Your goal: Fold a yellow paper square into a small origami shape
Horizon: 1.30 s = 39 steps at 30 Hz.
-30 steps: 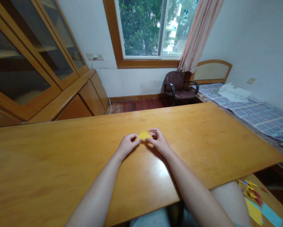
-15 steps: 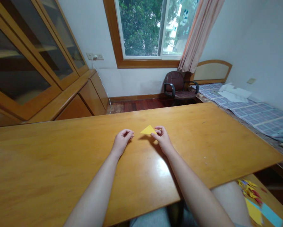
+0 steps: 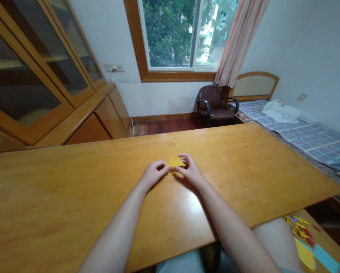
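A small yellow paper triangle [image 3: 175,162], folded from a sheet, is held between my two hands just above the wooden table [image 3: 73,197]. My left hand [image 3: 155,173] pinches its left corner between thumb and fingers. On the other side, my right hand [image 3: 190,169] grips the right part, with the thumb at the lower edge and the index finger reaching over the top. The curled fingers of both hands are partly hidden.
Beside my leg at lower right, a wooden seat holds yellow paper [image 3: 305,256], blue paper [image 3: 326,258] and a pile of folded yellow and red pieces [image 3: 300,229]. Beyond the table stand a brown armchair [image 3: 211,102], a bed [image 3: 306,132] and a glass-door cabinet [image 3: 85,102].
My left hand has moved right and taken hold of the paper triangle's left corner. My right hand has shifted slightly left and down with the triangle, which is turned a little.
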Tool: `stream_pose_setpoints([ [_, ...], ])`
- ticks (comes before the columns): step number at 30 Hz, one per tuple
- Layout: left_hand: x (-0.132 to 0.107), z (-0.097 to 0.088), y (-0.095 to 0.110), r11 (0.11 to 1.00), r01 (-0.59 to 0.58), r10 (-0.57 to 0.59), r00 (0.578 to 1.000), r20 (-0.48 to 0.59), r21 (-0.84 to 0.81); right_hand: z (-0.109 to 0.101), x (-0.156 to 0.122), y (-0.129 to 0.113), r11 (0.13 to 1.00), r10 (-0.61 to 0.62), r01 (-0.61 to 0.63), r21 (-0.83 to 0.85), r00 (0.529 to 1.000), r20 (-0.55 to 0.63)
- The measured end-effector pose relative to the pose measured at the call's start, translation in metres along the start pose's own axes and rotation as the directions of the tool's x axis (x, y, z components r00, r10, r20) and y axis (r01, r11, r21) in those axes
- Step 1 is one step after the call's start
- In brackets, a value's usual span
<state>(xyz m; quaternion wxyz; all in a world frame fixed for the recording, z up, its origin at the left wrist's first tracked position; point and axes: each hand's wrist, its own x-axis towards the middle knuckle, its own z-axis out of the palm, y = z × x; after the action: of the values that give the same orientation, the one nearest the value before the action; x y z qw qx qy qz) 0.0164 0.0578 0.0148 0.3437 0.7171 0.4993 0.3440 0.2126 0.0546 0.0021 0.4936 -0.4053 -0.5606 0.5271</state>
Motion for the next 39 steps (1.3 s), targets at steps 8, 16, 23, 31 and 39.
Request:
stream_pose_setpoints([
  [8,-0.001,-0.001,0.000,0.999,-0.030,0.028,0.998,0.049,0.034,0.001,-0.002,-0.005,0.994,-0.002,0.001,-0.105,1.000,-0.016],
  [16,-0.001,-0.005,0.001,0.993,0.043,-0.041,0.999,0.019,-0.105,-0.006,0.005,0.004,0.998,-0.024,0.031,0.057,0.991,-0.128],
  [23,0.000,-0.007,-0.003,0.969,0.107,-0.116,0.993,-0.028,-0.221,-0.019,0.010,0.004,0.992,-0.053,0.091,0.086,0.927,-0.371],
  [31,0.000,-0.005,-0.001,0.983,0.078,-0.079,0.997,-0.002,-0.167,-0.004,0.002,0.001,0.995,-0.071,0.063,-0.073,0.992,-0.107],
  [39,-0.001,-0.005,-0.001,0.983,0.077,-0.076,0.997,0.010,-0.165,-0.004,0.001,0.002,0.995,-0.098,0.094,-0.037,0.987,-0.131],
])
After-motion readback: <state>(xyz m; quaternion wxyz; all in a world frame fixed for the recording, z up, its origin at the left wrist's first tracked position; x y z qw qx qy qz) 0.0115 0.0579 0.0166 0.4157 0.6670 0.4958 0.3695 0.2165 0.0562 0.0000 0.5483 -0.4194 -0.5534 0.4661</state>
